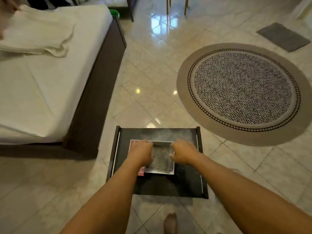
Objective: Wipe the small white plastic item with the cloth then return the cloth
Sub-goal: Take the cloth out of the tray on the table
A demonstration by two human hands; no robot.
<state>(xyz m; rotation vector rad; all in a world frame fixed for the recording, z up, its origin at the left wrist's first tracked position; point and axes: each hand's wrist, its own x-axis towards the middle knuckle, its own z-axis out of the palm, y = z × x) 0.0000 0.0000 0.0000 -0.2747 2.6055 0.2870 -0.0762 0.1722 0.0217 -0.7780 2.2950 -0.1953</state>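
Bare foot (170, 222) on the tiled floor (148, 85), nearest the camera, below and between both forearms.

Left hand (141, 153) curled over the left rim of a small white tray (159, 173), fingers wrapped down on the edge, thumb toward the inside. Right hand (183, 152) curled the same way on the right rim. Both closed on the tray; grey dusty bottom showing between the two hands.

Cloth not made out with certainty; a pink-red scrap (141, 171) peeks out just under the left wrist, beside the tray's near left corner. Cannot tell what it is.

Tray sitting in a dark drawer (185, 183) resting on the floor beneath both hands.

Beyond the left hand: bed (42, 78) with white sheet, dark frame. Beyond the right hand: round patterned rug (239, 93), then a grey mat (283, 37) further off.
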